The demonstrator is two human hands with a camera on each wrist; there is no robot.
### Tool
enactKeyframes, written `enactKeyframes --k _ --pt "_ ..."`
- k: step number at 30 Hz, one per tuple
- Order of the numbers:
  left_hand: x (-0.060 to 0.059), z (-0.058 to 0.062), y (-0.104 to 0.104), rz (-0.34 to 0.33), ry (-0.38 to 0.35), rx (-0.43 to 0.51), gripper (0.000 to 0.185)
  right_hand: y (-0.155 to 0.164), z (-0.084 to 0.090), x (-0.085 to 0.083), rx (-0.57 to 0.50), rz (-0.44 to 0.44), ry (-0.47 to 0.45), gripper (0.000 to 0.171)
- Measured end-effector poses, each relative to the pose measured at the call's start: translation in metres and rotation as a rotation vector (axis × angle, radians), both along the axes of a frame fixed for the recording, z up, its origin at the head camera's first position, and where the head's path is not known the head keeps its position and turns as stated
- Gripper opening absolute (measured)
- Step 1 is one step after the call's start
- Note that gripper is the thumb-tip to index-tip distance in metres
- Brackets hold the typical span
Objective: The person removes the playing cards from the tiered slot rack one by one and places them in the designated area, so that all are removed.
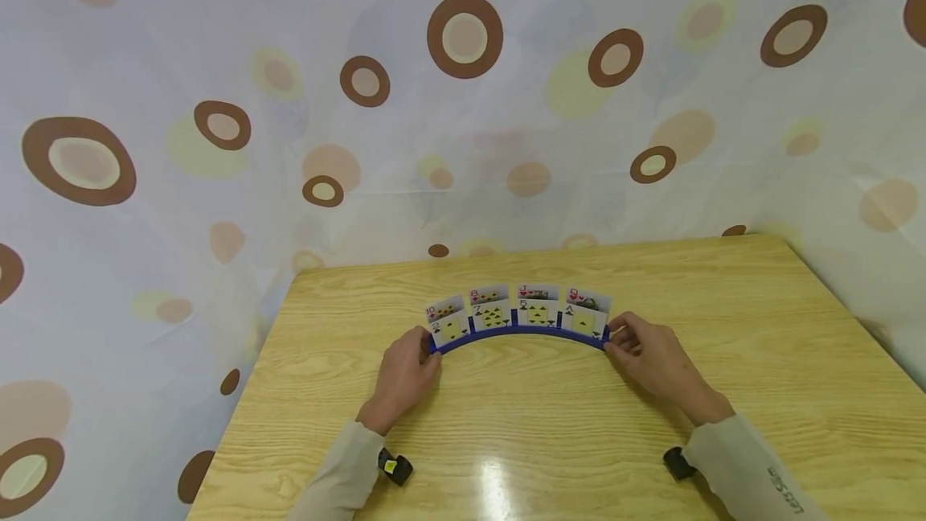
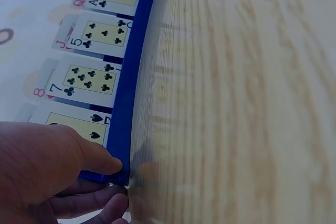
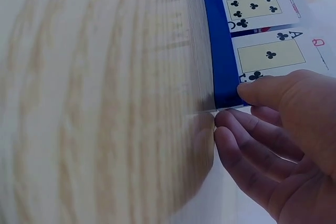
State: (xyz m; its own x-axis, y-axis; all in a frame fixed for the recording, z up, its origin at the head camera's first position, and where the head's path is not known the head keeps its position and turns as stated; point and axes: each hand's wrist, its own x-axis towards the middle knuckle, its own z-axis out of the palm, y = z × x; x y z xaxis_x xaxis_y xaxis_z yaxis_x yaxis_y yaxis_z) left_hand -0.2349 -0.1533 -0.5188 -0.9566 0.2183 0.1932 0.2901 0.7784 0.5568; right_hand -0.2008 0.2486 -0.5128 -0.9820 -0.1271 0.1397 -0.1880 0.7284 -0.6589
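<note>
Left hand point(image 1: 405, 372) pinches holder point(image 1: 517, 332) end, right hand point(image 1: 651, 360) pinches other, fingers curled. Risk: uneven lift tips cards point(image 1: 538, 308) onto worktop point(image 1: 579, 424).

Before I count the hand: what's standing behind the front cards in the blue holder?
A second row stands behind the front cards in the blue holder: red 10, 8, J, Q corners show; their lower halves are covered.

Both forearms wear long pale grey-beige fabric sleeves, the right sleeve point(image 1: 752, 477) bearing small dark lettering near the cuff, and a small black camera unit point(image 1: 394, 467) with a yellow mark is strapped under each wrist.
</note>
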Motion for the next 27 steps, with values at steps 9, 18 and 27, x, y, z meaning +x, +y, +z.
enactKeyframes --k 9,18,27 --pt "0.0002 -0.0026 -0.0013 0.006 -0.014 0.004 0.02 -0.001 0.0043 0.0055 -0.008 -0.053 0.037 0.02" --pt "0.0002 -0.0031 -0.0021 0.008 -0.025 0.011 0.021 -0.0032 0.0038 0.0081 -0.013 -0.136 0.119 0.009" --pt "-0.0002 -0.0024 -0.0013 -0.005 0.001 0.016 0.021 -0.0088 0.0023 0.0054 -0.019 -0.136 0.153 0.008"
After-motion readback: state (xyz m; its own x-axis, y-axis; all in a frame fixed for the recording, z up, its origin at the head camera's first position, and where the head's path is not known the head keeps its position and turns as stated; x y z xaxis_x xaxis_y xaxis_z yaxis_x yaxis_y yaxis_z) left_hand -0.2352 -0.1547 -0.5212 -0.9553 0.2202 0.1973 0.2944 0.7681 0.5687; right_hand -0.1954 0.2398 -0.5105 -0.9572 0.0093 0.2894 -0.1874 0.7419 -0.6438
